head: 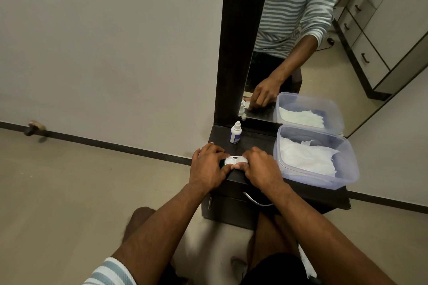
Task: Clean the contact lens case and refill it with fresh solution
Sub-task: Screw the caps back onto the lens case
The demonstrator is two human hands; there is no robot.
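Lens case (234, 160) ends hidden under both hands; bottle label (235, 138) unreadable

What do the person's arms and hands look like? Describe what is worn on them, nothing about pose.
Both forearms are bare. The left hand and right hand show no gloves, and no rings or watch can be made out. At the left upper arm a pushed-up ribbed sleeve shows, white with grey-blue horizontal stripes. The right arm's sleeve is out of frame.

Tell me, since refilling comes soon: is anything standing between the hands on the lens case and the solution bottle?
Nothing visible. The solution bottle stands upright just behind the lens case, bare dark shelf between them. The tissue container sits off to the right.
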